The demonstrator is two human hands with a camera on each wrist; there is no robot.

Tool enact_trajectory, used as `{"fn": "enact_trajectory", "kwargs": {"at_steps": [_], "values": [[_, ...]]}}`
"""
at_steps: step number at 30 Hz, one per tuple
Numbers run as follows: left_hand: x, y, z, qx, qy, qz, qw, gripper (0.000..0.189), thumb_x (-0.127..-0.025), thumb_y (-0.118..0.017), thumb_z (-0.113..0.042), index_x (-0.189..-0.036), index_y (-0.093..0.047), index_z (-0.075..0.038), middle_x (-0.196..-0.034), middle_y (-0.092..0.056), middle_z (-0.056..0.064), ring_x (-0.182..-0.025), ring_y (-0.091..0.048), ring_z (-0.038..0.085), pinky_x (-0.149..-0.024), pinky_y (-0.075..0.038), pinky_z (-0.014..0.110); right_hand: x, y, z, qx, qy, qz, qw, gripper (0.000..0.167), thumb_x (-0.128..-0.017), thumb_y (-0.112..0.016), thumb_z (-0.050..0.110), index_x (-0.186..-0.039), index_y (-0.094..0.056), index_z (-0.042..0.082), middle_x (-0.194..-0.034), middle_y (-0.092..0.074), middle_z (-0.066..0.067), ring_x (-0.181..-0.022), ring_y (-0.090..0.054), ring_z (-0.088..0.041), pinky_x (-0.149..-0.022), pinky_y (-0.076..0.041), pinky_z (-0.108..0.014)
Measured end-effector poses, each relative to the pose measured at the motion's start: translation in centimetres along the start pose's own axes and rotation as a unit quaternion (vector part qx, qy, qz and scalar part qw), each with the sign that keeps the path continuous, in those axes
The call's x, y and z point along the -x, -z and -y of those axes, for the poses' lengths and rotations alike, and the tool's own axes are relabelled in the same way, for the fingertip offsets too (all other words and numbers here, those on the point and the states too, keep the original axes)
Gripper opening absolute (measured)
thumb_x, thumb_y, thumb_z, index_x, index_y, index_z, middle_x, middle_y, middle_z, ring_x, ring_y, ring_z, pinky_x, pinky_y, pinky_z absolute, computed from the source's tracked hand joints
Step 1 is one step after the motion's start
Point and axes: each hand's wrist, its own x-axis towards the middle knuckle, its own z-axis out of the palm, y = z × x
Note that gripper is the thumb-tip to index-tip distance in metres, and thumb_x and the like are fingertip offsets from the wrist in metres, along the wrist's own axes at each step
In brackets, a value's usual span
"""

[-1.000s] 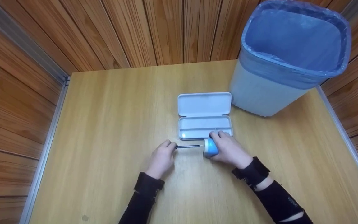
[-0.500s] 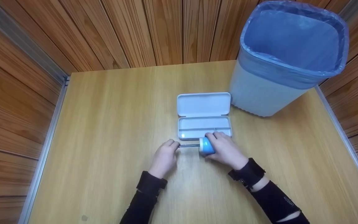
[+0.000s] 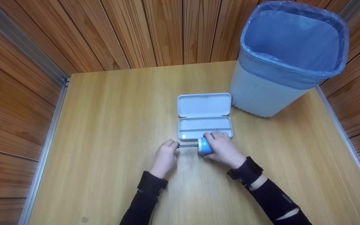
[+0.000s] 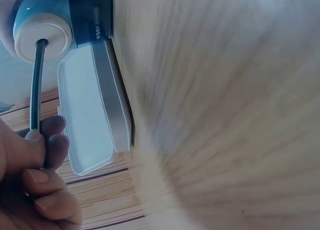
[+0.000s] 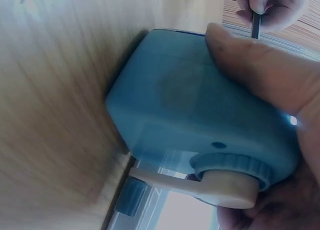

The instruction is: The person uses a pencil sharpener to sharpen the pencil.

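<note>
My left hand pinches a dark-striped pencil between thumb and fingers. The pencil's far end enters the round hole in the pale front of a blue hand-crank pencil sharpener, so its tip is hidden. Around the sharpener's body curls my right hand, holding it on the table. In the right wrist view the white crank with its blue knob points away from the palm, and no finger is seen on the knob. Just behind the sharpener lies a white pencil case with its lid folded back.
A tall white bin with a blue bag liner stands at the back right, near the case. Wood-panelled walls border the wooden table at the back and sides.
My right hand and the sharpener have shifted left, toward the pencil. Less of the pencil shows between the left hand and the sharpener. The left hand has moved slightly up and right.
</note>
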Motion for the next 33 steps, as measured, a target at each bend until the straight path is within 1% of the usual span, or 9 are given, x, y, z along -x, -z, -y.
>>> {"fn": "enact_trajectory", "kwargs": {"at_steps": [2,7,14,20,24,27,29,31,33], "values": [[0.0,0.0,0.0,0.0,0.003,-0.001,1.0,0.017,-0.085,-0.061,0.01,-0.096,-0.07,0.0,-0.087,-0.067,0.01,-0.082,-0.067,0.025,-0.078,-0.057,0.037,0.0,-0.1,0.1,0.001,0.003,-0.004,1.0,0.075,-0.066,-0.091,0.031,-0.126,-0.055,0.003,-0.112,-0.066,-0.019,-0.106,-0.063,-0.036,-0.093,-0.048,-0.053],[0.0,-0.1,-0.1,-0.003,0.005,0.008,0.9999,0.019,-0.085,-0.059,0.01,-0.095,-0.07,-0.001,-0.086,-0.068,0.01,-0.08,-0.067,0.023,-0.076,-0.057,0.035,-0.1,-0.2,0.4,0.002,0.011,-0.013,0.9998,0.075,-0.065,-0.092,0.031,-0.124,-0.055,0.002,-0.109,-0.066,-0.02,-0.101,-0.063,-0.037,-0.091,-0.049,-0.053],[-0.3,-0.5,-0.6,-0.02,-0.004,0.002,0.9998,0.018,-0.078,-0.065,0.011,-0.09,-0.07,-0.001,-0.083,-0.067,0.009,-0.075,-0.066,0.022,-0.072,-0.057,0.034,-0.1,-0.3,0.3,0.016,0.032,-0.026,0.999,0.073,-0.064,-0.092,0.031,-0.12,-0.055,0.001,-0.103,-0.066,-0.017,-0.096,-0.063,-0.035,-0.087,-0.05,-0.051],[-0.3,-1.1,-1.1,-0.02,-0.019,0.005,0.9996,0.011,-0.081,-0.067,0.006,-0.089,-0.069,-0.001,-0.081,-0.066,0.01,-0.072,-0.065,0.022,-0.07,-0.057,0.033,-0.2,-0.3,0.5,0.017,0.034,-0.019,0.9991,0.074,-0.065,-0.092,0.03,-0.121,-0.055,-0.001,-0.104,-0.066,-0.019,-0.096,-0.063,-0.036,-0.09,-0.05,-0.051],[-0.2,-1.1,-1.0,-0.027,-0.018,0.004,0.9995,0.009,-0.084,-0.067,0.004,-0.09,-0.069,-0.002,-0.08,-0.065,0.009,-0.071,-0.063,0.022,-0.069,-0.056,0.034,-0.4,-0.2,0.7,0.013,0.023,-0.004,0.9996,0.074,-0.066,-0.091,0.03,-0.123,-0.055,0.0,-0.104,-0.066,-0.018,-0.097,-0.063,-0.036,-0.091,-0.049,-0.052],[-0.2,-0.9,-0.6,-0.031,-0.021,0.015,0.9992,0.006,-0.087,-0.067,0.001,-0.092,-0.07,-0.002,-0.082,-0.066,0.009,-0.072,-0.064,0.022,-0.07,-0.057,0.034,-0.4,0.0,0.7,0.014,0.009,0.016,0.9997,0.076,-0.067,-0.091,0.034,-0.126,-0.055,0.004,-0.108,-0.066,-0.018,-0.1,-0.063,-0.035,-0.092,-0.049,-0.052],[-0.2,-0.6,-0.4,-0.032,-0.02,0.023,0.999,0.007,-0.089,-0.066,0.0,-0.094,-0.07,-0.002,-0.082,-0.067,0.008,-0.074,-0.065,0.022,-0.071,-0.057,0.034,-0.3,0.1,0.6,0.012,-0.005,0.031,0.9994,0.081,-0.068,-0.09,0.038,-0.133,-0.052,0.008,-0.115,-0.065,-0.019,-0.106,-0.062,-0.037,-0.094,-0.049,-0.054],[-0.2,-0.4,-0.3,-0.034,-0.02,0.026,0.9989,0.007,-0.09,-0.066,-0.002,-0.094,-0.071,-0.003,-0.082,-0.068,0.007,-0.074,-0.066,0.021,-0.072,-0.057,0.034,0.2,0.4,0.2,0.002,-0.016,0.035,0.9993,0.089,-0.068,-0.089,0.042,-0.14,-0.048,0.011,-0.124,-0.062,-0.022,-0.112,-0.061,-0.04,-0.097,-0.048,-0.057],[-0.2,-0.3,-0.1,-0.044,-0.017,0.027,0.9985,0.009,-0.09,-0.066,-0.003,-0.095,-0.073,-0.005,-0.083,-0.07,0.007,-0.076,-0.066,0.021,-0.073,-0.056,0.034,0.9,0.6,-0.3,-0.018,-0.029,0.03,0.999,0.097,-0.067,-0.088,0.044,-0.146,-0.043,0.011,-0.131,-0.058,-0.024,-0.117,-0.059,-0.042,-0.1,-0.047,-0.06]]}}
